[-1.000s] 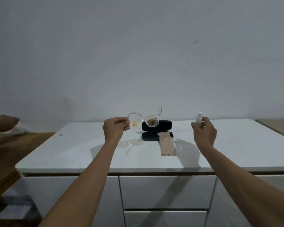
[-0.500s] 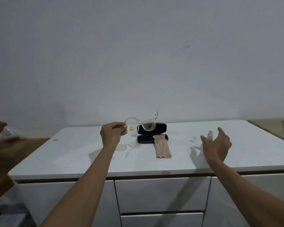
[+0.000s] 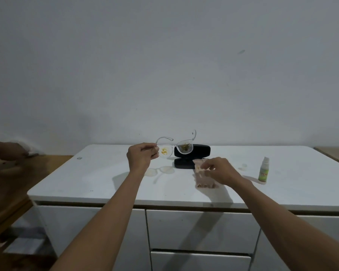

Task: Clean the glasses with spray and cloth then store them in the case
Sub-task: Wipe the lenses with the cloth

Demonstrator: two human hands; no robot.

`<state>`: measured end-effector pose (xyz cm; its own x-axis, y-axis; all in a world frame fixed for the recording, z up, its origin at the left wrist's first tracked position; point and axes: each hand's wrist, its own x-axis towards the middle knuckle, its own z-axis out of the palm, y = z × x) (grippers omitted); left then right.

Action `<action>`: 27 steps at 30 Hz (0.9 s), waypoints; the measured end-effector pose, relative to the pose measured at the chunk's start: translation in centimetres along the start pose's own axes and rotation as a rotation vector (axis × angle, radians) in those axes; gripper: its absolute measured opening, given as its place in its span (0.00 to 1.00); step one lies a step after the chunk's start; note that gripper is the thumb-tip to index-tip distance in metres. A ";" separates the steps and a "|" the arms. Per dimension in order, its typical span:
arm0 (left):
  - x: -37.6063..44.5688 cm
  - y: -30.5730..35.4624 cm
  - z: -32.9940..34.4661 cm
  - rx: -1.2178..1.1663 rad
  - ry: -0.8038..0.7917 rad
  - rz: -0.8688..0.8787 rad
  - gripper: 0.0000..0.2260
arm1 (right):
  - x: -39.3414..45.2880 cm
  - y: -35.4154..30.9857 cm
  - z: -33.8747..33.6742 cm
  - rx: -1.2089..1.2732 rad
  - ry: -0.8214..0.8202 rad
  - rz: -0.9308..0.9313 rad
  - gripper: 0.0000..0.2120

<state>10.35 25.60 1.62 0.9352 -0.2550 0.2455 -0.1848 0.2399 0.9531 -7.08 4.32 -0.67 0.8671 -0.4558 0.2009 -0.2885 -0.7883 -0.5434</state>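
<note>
The left hand (image 3: 140,158) is pinching the glasses (image 3: 175,147) by the end of one clear arm, fingers curled round it, and is holding them up in the air just in front of the black case (image 3: 192,156). Both lenses are carrying smears: a yellow blotch on the lens nearer the hand and a darker, brownish one on the lens that is showing against the case. The case is lying open near the back of the white bench (image 3: 106,182), its lid standing up behind its base. The right hand (image 3: 218,170) is reaching down over the pink cloth (image 3: 203,178), which is lying on the bench touching the case's near right corner; the fingers are bent and closing on the cloth's upper part, thumb and fingertips pinching the fabric. The spray bottle (image 3: 263,170) is standing upright on the bench well to the right of the case, apart from the right hand, and its small clear cap (image 3: 243,167) is lying on the bench between the case and the bottle. The faint shadow of the glasses is falling on the bench just left of the case. Far to the left of the case, another person's hand (image 3: 7,151) is blurring over a wooden surface (image 3: 27,173) beside the bench.
</note>
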 end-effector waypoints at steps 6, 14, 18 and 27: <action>0.5 -0.4 -0.5 0.002 0.009 -0.009 0.09 | 0.2 -1.2 0.1 -0.314 -0.314 0.063 0.16; 0.3 -0.9 -0.6 0.015 0.005 -0.017 0.09 | 0.1 -0.8 1.3 -0.279 -0.144 -0.048 0.07; 0.3 -1.1 -0.6 0.031 0.019 -0.021 0.08 | 0.5 -0.6 2.4 -0.079 -0.042 0.050 0.07; 0.2 -1.0 -0.8 0.117 0.038 0.042 0.06 | 1.3 -2.2 3.4 1.406 -0.026 0.293 0.11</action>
<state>10.95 26.10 0.59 0.9364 -0.2108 0.2806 -0.2556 0.1383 0.9568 -3.91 6.85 -1.92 0.8589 -0.5081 -0.0637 0.1653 0.3929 -0.9046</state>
